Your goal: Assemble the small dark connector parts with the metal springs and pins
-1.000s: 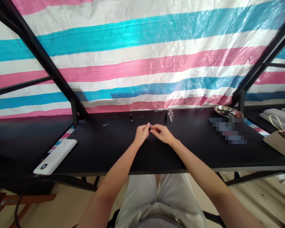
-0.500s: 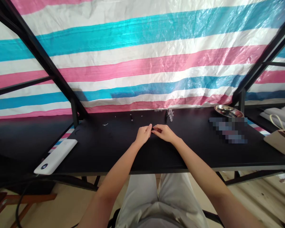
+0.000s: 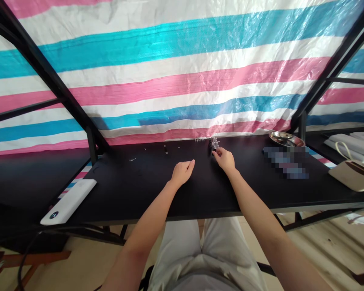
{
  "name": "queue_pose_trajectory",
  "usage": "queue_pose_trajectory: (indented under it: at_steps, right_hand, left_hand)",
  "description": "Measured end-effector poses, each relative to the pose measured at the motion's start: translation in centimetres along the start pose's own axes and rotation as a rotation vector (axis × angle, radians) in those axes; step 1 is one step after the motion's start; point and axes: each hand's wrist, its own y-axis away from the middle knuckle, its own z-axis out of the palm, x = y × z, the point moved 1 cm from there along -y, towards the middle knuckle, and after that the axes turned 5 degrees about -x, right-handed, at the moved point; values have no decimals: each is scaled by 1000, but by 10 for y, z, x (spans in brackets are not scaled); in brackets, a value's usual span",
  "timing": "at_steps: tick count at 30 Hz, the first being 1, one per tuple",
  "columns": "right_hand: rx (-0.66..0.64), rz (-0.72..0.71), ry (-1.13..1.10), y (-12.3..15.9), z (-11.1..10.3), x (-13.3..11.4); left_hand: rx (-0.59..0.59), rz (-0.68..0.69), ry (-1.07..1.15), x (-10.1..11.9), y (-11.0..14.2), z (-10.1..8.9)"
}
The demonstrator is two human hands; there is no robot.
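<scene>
My right hand (image 3: 225,160) is at the near side of a cluster of small grey and black parts (image 3: 214,144) toward the back of the black table (image 3: 133,194). Its thumb and fingers are pinched together, with a small black piece (image 3: 213,152) at the tips, too tiny to name. To its left, my left hand (image 3: 182,171) is held over the table with fingers curled and the thumb laid along them. Whatever those fingers may hold is hidden. Left of the cluster is a row of small light parts (image 3: 199,140).
A small dark stick-like part (image 3: 166,150) and white scraps (image 3: 132,159) lie left of my hands. A white oblong device (image 3: 69,202) is at the left edge. On the right are a metal dish (image 3: 286,139), a blurred patch and a beige bag (image 3: 350,176). Black frame posts flank a striped sheet.
My right hand has parted from my left and moved away and to the right, to the cluster of parts. My left hand has stayed nearly in place. The view has shifted slightly.
</scene>
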Motion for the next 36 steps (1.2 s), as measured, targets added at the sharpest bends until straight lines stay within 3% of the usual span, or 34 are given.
queue_pose_trajectory:
  at_steps: [11, 23, 36]
  right_hand:
    - [-84, -12, 52, 0, 15, -3]
    - [-133, -16, 99, 0, 12, -2]
    - [-191, 109, 139, -5, 1, 12]
  left_hand:
    - [-46, -55, 2, -2, -1, 0]
    - [-70, -73, 15, -2, -1, 0]
    - [-75, -103, 10, 1, 0, -2]
